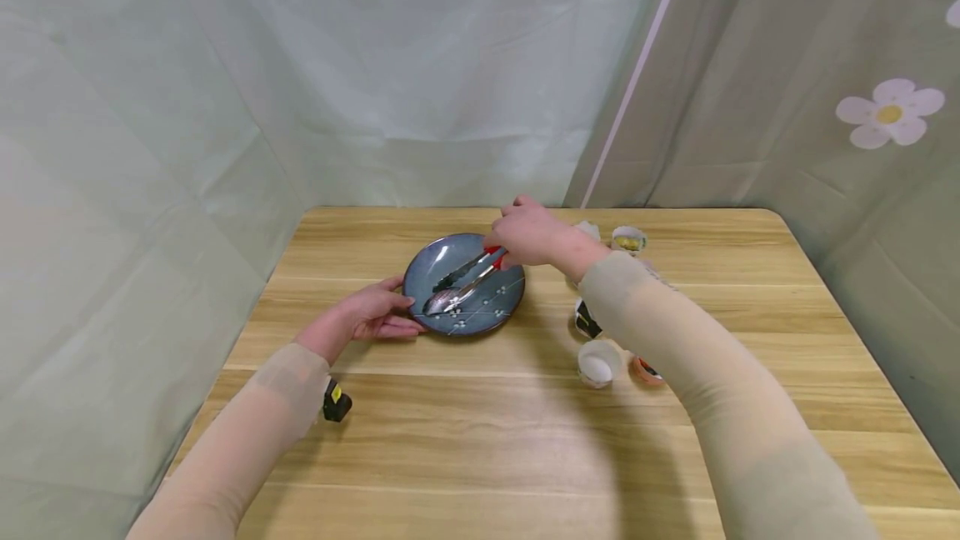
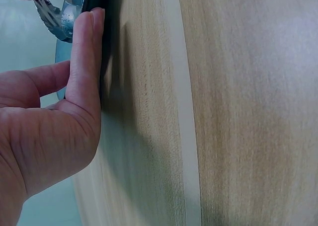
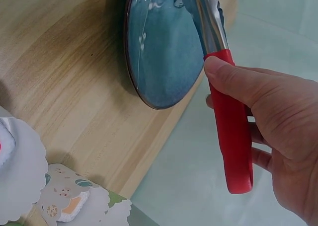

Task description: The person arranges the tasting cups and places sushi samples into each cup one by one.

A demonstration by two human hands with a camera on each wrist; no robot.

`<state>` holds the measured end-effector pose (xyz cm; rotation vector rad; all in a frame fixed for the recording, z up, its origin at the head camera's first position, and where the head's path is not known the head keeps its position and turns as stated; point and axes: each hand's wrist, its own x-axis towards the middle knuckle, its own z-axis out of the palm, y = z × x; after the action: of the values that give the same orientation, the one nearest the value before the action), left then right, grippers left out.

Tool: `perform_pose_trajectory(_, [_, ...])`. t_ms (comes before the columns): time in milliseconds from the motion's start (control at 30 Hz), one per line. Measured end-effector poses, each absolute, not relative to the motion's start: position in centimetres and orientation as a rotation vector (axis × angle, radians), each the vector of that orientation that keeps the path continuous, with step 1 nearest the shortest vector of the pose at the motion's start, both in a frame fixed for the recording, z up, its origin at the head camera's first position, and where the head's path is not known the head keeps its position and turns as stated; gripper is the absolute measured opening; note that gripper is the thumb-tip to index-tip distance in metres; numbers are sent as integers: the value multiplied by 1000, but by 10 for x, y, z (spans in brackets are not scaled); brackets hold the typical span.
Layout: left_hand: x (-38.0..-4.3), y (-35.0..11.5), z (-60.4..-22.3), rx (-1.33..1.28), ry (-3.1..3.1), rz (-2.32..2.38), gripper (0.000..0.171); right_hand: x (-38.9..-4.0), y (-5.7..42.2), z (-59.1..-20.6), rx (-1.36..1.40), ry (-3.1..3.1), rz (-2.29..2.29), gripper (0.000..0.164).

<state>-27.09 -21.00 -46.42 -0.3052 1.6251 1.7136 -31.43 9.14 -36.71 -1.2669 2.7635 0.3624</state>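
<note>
A round blue-grey plate (image 1: 495, 307) with a small flower pattern is at the table's far middle. My left hand (image 1: 375, 311) holds its left edge, thumb over the rim and fingers beneath; the left wrist view shows the fingers (image 2: 85, 52) along the dark underside. Above the plate, my right hand (image 1: 528, 232) grips red-handled metal tongs (image 3: 231, 136), thumb laid along the handle. The tongs slant down to the left over the plate, their two arms apart. One end is a perforated spoon shape (image 1: 444, 302), close over the plate's surface.
Right of the plate, partly behind my right forearm, stand several small paper cups, among them a white one (image 1: 599, 363), an orange one (image 1: 645, 371) and one with yellowish contents (image 1: 628, 240). A hanging curtain (image 1: 450, 90) borders the wooden table's (image 1: 465, 440) far edge.
</note>
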Motion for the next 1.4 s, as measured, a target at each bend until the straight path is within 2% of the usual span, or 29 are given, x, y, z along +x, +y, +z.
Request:
perform_pose_trajectory(233, [-272, -211, -465, -315, 1626, 1712, 73, -315, 92, -366, -1245, 2739, 305, 39])
perform_pose_trajectory(667, [-272, -211, -464, -303, 1621, 1711, 73, -316, 95, -370, -1327, 2761, 300, 30])
perform_pose_trajectory(1033, [-273, -209, -466, -296, 1625, 1710, 73, -314, 104, -362, -1332, 2791, 297, 31])
perform_pose_trajectory(1400, [-274, -210, -467, -316, 1623, 1713, 73, -300, 126, -353, -1423, 2829, 356, 29])
